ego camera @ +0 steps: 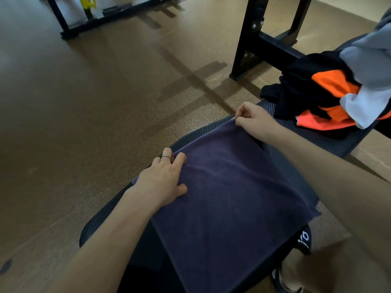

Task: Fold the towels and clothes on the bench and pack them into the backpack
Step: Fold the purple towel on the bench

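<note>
A dark purple towel lies flat on the worktop. The left hand presses on it, fingers straight. The right hand pinches its far corner. A clothes pile sits beyond, near a black frame.

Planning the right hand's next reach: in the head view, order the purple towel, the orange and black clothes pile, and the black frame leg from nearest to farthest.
1. Purple towel: the right hand pinches its far corner.
2. Clothes pile: to its right on the bench.
3. Black frame leg: on the floor beyond.

Bare bench — then clothes heap
</note>
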`<state>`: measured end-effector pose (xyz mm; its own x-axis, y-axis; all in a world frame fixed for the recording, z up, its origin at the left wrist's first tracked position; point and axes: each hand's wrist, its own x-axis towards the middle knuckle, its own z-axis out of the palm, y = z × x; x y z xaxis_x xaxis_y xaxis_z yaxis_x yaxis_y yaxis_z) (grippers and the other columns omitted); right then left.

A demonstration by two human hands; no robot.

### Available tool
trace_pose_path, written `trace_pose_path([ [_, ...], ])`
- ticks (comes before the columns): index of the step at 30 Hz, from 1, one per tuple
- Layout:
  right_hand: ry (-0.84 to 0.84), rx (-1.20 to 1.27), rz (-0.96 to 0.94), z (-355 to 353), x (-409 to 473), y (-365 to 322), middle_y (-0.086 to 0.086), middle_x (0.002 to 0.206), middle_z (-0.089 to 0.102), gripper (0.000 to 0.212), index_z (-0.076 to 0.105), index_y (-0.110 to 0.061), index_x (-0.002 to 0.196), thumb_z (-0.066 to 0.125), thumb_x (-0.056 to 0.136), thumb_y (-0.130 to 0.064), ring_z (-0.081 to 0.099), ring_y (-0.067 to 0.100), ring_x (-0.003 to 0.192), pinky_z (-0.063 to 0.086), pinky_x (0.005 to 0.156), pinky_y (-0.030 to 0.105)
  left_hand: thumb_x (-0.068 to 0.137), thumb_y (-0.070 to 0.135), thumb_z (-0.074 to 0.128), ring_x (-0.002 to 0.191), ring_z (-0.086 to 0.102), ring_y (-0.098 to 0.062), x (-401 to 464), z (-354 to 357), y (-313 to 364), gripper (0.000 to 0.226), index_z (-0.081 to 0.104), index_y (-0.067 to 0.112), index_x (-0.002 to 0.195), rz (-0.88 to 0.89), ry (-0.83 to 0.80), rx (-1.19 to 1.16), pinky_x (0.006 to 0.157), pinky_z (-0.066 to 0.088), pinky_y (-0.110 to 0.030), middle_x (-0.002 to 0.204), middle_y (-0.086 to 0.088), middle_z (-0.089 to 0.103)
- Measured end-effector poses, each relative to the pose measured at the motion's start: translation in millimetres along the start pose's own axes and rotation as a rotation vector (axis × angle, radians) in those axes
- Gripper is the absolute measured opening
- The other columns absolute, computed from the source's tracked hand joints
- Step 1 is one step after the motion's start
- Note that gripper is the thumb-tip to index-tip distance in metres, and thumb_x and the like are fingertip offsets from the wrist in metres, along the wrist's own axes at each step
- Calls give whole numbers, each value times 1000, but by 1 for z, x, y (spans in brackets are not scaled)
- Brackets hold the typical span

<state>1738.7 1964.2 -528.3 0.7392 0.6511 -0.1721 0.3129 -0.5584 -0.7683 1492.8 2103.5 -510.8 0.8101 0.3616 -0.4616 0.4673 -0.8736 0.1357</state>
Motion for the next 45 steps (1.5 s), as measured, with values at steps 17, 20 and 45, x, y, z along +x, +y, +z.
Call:
trace_pose_path([
  [17, -97, 374, 104, -7, 6, 7, 8, 89, 68, 19, 75, -12, 89, 61, 86, 0, 62, 20, 87, 52, 79, 35, 93, 40, 63, 122, 45, -27, 1, 1, -2, 54, 30, 30, 135, 7, -1, -7, 95, 52, -43, 140, -6, 26],
  [20, -78, 393, 107, -7, 8, 9, 8, 87, 67, 14, 73, -11, 88, 63, 86, -1, 62, 19, 84, 52, 77, 34, 93, 41, 63, 121, 46, -26, 1, 2, -3, 54, 30, 31, 135, 8, 5, -9, 94, 52, -43, 138, -5, 26],
  [45, 266, -335, -399, 28, -67, -30, -1, 98, 54, 13, 56, -14, 104, 53, 92, -13, 56, 20, 85, 49, 76, 41, 94, 40, 64, 121, 49, -27, -17, -1, -23, 62, 29, 30, 144, 55, 105, -72, 99, 50, -45, 137, -5, 31],
])
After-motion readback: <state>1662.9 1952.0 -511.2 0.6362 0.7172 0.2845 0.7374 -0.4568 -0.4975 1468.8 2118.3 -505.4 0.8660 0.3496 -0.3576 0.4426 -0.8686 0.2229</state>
